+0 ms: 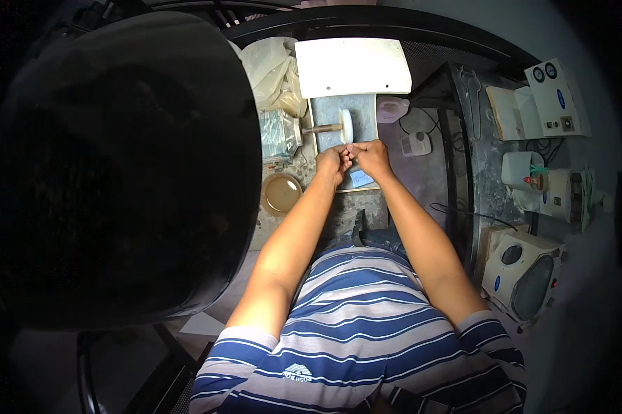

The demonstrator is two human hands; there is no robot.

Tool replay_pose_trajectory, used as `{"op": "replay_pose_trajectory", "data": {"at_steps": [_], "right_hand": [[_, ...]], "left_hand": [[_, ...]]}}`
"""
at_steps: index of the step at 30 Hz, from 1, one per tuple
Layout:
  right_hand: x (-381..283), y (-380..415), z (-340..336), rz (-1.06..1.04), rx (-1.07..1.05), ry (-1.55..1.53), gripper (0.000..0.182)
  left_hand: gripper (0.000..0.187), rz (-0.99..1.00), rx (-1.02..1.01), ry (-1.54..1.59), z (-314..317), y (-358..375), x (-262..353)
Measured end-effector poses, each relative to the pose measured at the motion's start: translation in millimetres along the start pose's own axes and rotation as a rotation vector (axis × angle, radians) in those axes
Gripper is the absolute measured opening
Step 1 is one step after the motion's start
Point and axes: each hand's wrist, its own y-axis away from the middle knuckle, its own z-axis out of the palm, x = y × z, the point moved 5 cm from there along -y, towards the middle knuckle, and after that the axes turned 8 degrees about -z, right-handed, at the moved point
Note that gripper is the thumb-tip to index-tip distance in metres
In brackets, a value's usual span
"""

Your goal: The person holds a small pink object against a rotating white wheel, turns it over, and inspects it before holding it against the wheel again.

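Note:
A white disc-shaped wheel (347, 126) stands on edge at the end of a brown spindle (323, 128), which comes out of a plastic-wrapped motor (280, 135) on the left. Right at the wheel's near edge, my left hand (333, 163) and my right hand (371, 159) meet with fingertips pinched together. Whatever is between them is too small to make out. Below the wheel lies a grey tray (328, 105) with raised pale edges. A small blue-and-white packet (360, 179) lies in it, just under my right hand.
A bright white panel (353, 67) covers the tray's far end. Near my left forearm sits a brown bowl (282, 194) of liquid. Plastic bags (273, 72) lie behind the motor. To the right are a pink jug (392, 109) and a bench (487, 172) with white machines. A large dark shape blocks the left.

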Motion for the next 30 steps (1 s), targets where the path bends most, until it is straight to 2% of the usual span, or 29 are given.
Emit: {"op": "replay_pose_trajectory", "data": {"at_steps": [5, 7, 10, 13, 16, 22, 30], "right_hand": [[3.9, -5.6, 10.4, 0.154, 0.007, -0.121, 0.017], [12.9, -8.7, 17.9, 0.255, -0.010, -0.285, 0.013], [18.4, -12.2, 22.0, 0.269, -0.022, -0.389, 0.011], [28.9, -14.0, 23.2, 0.309, -0.062, -0.495, 0.013], [27.1, -12.5, 15.9, 0.305, -0.083, -0.480, 0.012], [24.3, -4.0, 0.3, 0.307, -0.092, -0.508, 0.015], [22.8, -18.7, 13.7, 0.329, -0.138, -0.409, 0.011]], "left_hand": [[0.012, 0.037, 0.105, -0.033, -3.5, -3.3, 7.8], [0.014, 0.049, 0.120, -0.033, -5.2, -7.0, 9.2], [0.016, 0.048, 0.127, -0.034, -4.2, -4.9, 14.4], [0.015, 0.043, 0.178, -0.166, -2.2, -0.4, 18.5], [0.014, 0.023, 0.188, -0.179, -1.9, -3.2, 13.3], [0.011, 0.093, 0.036, -0.170, 4.4, 0.3, 4.0], [0.012, 0.046, 0.123, -0.104, -3.1, -0.3, 13.3]]}}
